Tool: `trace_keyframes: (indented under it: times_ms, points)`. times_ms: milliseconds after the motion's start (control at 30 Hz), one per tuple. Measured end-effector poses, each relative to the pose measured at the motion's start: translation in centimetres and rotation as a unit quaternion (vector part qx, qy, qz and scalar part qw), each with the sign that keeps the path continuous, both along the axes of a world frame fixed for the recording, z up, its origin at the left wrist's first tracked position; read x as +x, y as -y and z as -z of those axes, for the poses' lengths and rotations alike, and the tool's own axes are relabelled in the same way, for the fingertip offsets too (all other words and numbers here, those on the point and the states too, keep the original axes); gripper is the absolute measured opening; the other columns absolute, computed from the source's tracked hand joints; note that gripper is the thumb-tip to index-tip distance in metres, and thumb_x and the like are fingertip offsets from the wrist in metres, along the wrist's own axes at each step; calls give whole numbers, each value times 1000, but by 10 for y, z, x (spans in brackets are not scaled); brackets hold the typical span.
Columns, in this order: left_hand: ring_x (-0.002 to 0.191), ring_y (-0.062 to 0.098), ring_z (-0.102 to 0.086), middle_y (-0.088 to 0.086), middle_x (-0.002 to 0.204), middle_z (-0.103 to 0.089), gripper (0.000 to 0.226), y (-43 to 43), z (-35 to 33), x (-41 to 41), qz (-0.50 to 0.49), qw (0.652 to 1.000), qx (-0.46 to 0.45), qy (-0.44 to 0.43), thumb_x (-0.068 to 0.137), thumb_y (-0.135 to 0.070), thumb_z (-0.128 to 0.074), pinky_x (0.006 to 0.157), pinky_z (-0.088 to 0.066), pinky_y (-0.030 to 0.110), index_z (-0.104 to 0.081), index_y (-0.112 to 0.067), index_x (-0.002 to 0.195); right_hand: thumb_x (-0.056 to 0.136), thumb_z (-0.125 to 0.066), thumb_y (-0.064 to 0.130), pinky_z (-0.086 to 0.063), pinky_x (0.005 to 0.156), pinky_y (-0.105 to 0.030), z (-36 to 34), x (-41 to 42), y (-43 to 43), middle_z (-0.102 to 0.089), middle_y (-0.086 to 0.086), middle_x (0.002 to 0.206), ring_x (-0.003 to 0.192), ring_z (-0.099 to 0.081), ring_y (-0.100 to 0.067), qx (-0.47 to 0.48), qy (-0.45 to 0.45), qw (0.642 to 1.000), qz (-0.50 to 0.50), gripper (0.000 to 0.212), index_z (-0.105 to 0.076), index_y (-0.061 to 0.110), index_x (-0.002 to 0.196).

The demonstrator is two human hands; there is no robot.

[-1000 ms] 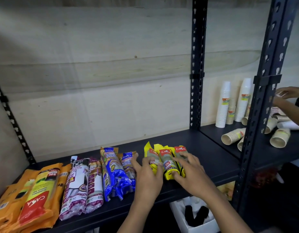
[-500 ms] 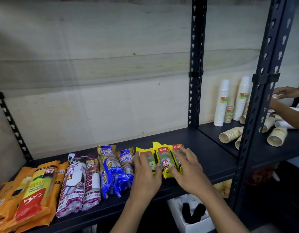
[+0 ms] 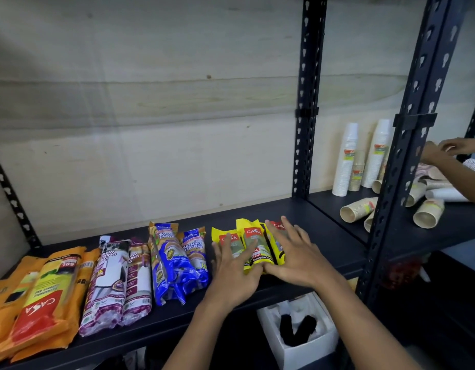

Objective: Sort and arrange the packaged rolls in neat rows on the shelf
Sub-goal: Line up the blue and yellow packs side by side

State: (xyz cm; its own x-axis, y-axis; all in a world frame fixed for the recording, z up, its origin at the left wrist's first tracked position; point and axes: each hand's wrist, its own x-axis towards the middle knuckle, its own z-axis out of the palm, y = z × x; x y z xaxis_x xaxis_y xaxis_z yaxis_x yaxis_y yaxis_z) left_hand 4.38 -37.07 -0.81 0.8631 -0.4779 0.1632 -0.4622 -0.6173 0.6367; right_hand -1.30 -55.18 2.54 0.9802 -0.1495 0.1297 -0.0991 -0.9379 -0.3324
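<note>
Left hand point(image 3: 232, 273) and right hand point(image 3: 297, 253) laid flat, fingers straight, gripping nothing, pressing three yellow rolls point(image 3: 251, 237) together beneath them on the shelf point(image 3: 319, 225). Likely risk: uneven push skewing the slick packs, or bumping blue rolls point(image 3: 172, 263) just left.

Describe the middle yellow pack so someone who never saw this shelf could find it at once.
On the black shelf, packs lie in colour groups; the yellow trio is rightmost. The middle yellow pack shows between the left hand and right hand. Its top reaches farthest back, and its red logo is fully uncovered.
</note>
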Motion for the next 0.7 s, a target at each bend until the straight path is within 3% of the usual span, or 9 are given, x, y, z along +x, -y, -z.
trace_keyframes:
  times_ms: [100,200,367,500,600,700]
  points:
    - [141,28,39,-10,163,21,75,-3,-2,1,40,998,54,-7,86,-50,-56,119,-1,55,-15,-60,147,73,-58,71,-18,116,-59,3,7,2,21,15,163,151,18,-21,78,-36,996,-8,103,9,55,150]
    - [144,31,34,-8,164,20,84,-7,-2,4,67,994,84,18,89,-38,-62,120,-7,52,-7,-56,150,80,-54,64,-17,120,-51,8,9,0,22,18,162,150,19,-14,101,-57,993,-33,90,-6,46,155]
    - [145,37,29,-16,164,9,75,-3,7,-1,70,990,87,85,95,-48,-56,120,-10,56,-10,-47,154,79,-46,65,-19,118,-51,12,4,-2,20,16,163,150,18,-10,13,-26,999,-36,87,-6,48,154]
    - [145,42,26,-16,165,1,81,5,9,-10,69,989,85,104,88,-58,-61,119,-9,55,-14,-45,154,76,-46,64,-22,116,-49,10,-3,8,17,16,164,149,19,-5,-26,-6,998,-48,88,-1,55,151]
    - [148,43,16,-13,165,-10,76,14,8,-19,51,985,88,136,88,-54,-63,118,-21,51,-23,-43,153,78,-48,65,-38,108,-47,13,-11,17,21,23,161,147,20,0,-24,1,998,-51,84,-2,60,148]
    - [150,42,8,-14,163,-17,73,23,4,-23,49,984,92,144,88,-49,-66,111,-35,49,-29,-42,151,80,-48,68,-42,106,-46,18,-18,27,21,29,159,146,20,4,-19,34,997,-61,81,-6,60,149]
